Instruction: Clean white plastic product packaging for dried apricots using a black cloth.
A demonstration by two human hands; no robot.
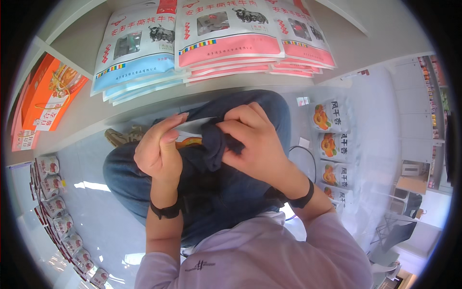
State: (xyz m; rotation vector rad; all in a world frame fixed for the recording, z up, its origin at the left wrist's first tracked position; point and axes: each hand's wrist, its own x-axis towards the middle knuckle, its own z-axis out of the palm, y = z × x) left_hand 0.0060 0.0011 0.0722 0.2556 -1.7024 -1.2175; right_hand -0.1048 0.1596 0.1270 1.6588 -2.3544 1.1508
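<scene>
Above my lap, my left hand [160,148] holds the left end of a pouch [195,127] between thumb and fingers. The pouch is whitish, with an orange and yellow print on its lower part. My right hand [256,142] pinches a dark navy cloth [213,146], which lies against the pouch's right side and hangs down in folds. Much of the pouch is hidden by the cloth and my hands. Under both hands are my crossed legs in blue jeans [122,177]; I sit on the pale, glossy floor.
Ahead, a shelf [144,97] bears stacked pink-bottomed bags [231,50] and blue-bottomed bags [133,68]. Orange gift boxes [50,94] stand at far left. Rows of small pouches [63,224] line the left floor; apricot-printed pouches [334,146] line the right, near a black cable [312,159].
</scene>
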